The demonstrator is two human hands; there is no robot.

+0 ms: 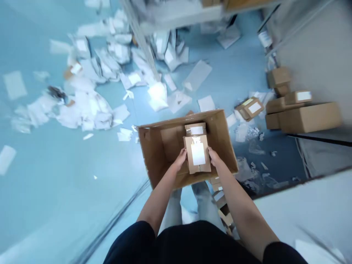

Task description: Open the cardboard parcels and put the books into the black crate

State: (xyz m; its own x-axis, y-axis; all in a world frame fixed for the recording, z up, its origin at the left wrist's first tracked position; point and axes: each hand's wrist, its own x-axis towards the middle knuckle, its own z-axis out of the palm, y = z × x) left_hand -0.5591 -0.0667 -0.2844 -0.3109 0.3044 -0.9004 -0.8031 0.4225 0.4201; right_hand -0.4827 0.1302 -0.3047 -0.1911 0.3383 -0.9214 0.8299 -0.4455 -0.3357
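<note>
As the person stands bent over an open carton on the blue floor, a small box is gripped between both hands, directly above the carton's opening. The left hand clasps the box's left side and the right hand its right side, with neither hand released. A white label covers most of the box's upper face. A second box, also with a white label, sits just beyond it, close to the carton's far wall. Neither label shows any print that can be read from here. Bare cardboard shows on both sides of the held box, with more open room to the left than to the right. The carton's near edge sits close to the person's legs, and a few small boxes lie beside them. Loose white sheets spread over the floor to the left and ahead. To the right, a group of brown boxes stands against a grey wall, while a labelled box lies nearer the carton. Clear plastic scraps are scattered just right of the carton.
</note>
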